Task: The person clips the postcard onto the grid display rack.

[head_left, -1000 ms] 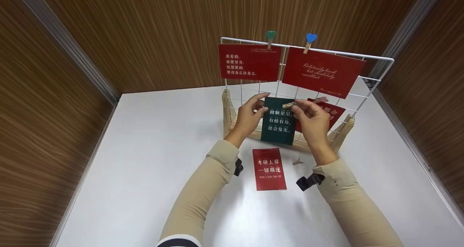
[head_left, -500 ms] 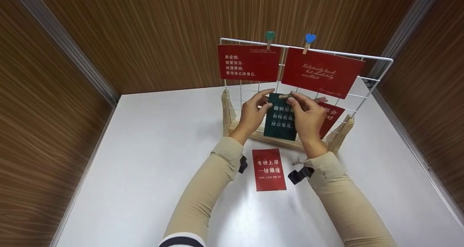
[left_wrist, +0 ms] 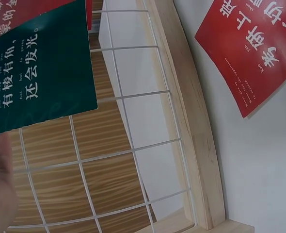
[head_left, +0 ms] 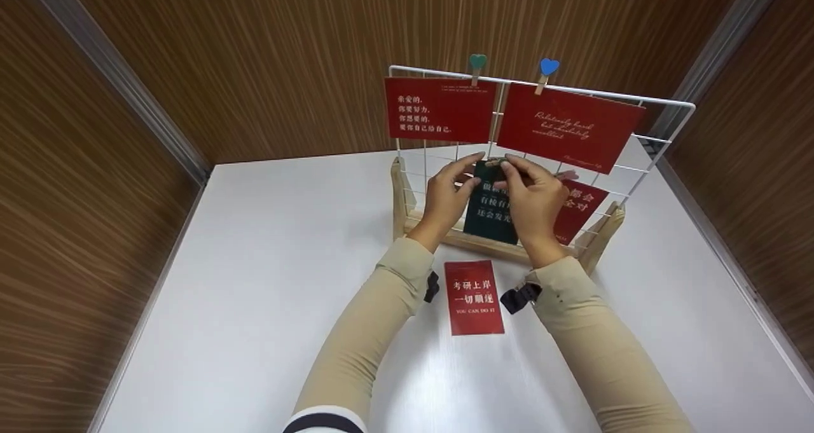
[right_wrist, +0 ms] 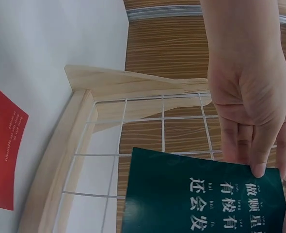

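Note:
Near the middle of the wire grid rack point(head_left: 425, 159), in the head view, a dark green card point(head_left: 489, 220) with white Chinese writing stands upright. My left hand point(head_left: 447, 194) pinches its left edge near the upper corner; the left wrist view shows part of this hand beside the green card point(left_wrist: 51, 68). At the card's top edge my right hand point(head_left: 537, 198) pinches a small wooden clothespin point(head_left: 493, 163), mostly covered by the fingers. In the right wrist view, the left thumb lies on the green card point(right_wrist: 182, 194). Whether the clothespin grips the wire cannot be seen.
Two red cards, one left point(head_left: 439, 109) and one right point(head_left: 569, 128), hang from the rack's top under green point(head_left: 477, 60) and blue heart clothespins point(head_left: 548, 67). A third red card point(head_left: 582, 207) is lower right. Another red card point(head_left: 474, 298) lies on the white table point(head_left: 286, 261).
Both hands have raised the green card slightly, closer to the grid. The right hand has moved left with the clothespin to the card's top edge. The loose clothespin on the table is now hidden.

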{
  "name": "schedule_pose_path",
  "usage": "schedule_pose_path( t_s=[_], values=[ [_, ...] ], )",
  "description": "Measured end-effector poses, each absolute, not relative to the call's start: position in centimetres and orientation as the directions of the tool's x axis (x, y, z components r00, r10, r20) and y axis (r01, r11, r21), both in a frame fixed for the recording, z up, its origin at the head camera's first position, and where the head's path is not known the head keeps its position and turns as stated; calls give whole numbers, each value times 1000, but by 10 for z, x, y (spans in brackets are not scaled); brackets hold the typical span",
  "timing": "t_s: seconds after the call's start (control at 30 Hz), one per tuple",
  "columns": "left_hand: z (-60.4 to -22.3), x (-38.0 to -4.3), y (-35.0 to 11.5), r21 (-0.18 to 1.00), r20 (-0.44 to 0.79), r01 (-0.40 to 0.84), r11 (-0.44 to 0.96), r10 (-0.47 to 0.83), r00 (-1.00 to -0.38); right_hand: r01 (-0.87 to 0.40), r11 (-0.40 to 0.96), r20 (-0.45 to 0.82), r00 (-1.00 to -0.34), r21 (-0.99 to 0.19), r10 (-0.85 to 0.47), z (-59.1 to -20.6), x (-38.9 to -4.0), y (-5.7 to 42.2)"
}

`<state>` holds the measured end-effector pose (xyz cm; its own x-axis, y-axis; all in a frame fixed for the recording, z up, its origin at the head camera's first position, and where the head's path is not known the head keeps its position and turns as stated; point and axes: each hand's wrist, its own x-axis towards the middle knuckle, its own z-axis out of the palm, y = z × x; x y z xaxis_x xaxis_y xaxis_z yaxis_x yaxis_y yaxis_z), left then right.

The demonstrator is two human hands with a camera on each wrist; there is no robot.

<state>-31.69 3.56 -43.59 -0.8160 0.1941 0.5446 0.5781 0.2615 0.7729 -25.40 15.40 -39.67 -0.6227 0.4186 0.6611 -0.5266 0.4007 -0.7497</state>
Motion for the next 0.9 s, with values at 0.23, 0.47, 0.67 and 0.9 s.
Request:
schedule_pose_path(
  t_s=[0.23,0.47,0.67,0.9],
  values=[
    [-435,-318,38,775,548,572,268,163,-820,-537,422,682,-599,-731,419,-414,-270,165],
    [-434,-316,41,779,538,554,295,141,-831,-529,461,698,-603,-712,386,-419,-276,168],
    [-435,-315,45,757,569,573,314,115,-814,-508,523,715,-608,-685,345,-416,-280,168],
    [-437,-315,46,755,578,572,321,87,-811,-484,575,724,-616,-659,311,-416,-281,167]
  ],
)
